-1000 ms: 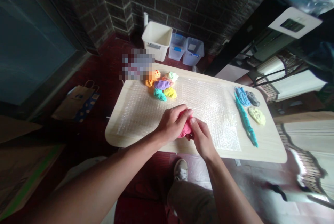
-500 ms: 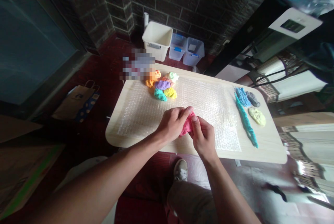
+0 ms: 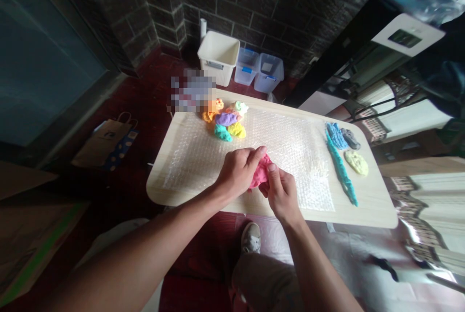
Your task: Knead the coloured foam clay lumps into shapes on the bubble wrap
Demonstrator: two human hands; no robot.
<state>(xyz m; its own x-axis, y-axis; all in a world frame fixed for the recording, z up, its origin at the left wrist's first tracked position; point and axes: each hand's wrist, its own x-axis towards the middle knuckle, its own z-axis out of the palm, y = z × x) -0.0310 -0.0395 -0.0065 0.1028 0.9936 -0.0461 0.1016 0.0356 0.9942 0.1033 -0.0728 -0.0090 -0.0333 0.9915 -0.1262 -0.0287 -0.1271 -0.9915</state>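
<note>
Both my hands grip one lump of pink dough (image 3: 260, 172) just above the near part of the table. My left hand (image 3: 238, 171) wraps it from the left with the fingers curled over its top. From the right, my right hand (image 3: 280, 192) pinches it with the thumb pressed on the dough. Under them lies a sheet of bubble wrap (image 3: 290, 145) on the light wooden table (image 3: 374, 210). A cluster of coloured dough lumps (image 3: 227, 119) rests at the table's far left.
At the table's right end lie a long teal dough strip (image 3: 340, 169), a blue lump (image 3: 336, 135), a grey lump (image 3: 350, 138) and a pale yellow lump (image 3: 356, 162). A white bin (image 3: 218, 55) and two clear boxes (image 3: 259, 67) stand by the brick wall. A paper bag (image 3: 109, 140) sits on the floor at left.
My hands have kept kneading the pink dough in place; the right thumb has moved up onto the lump and the fingers have shifted slightly.
</note>
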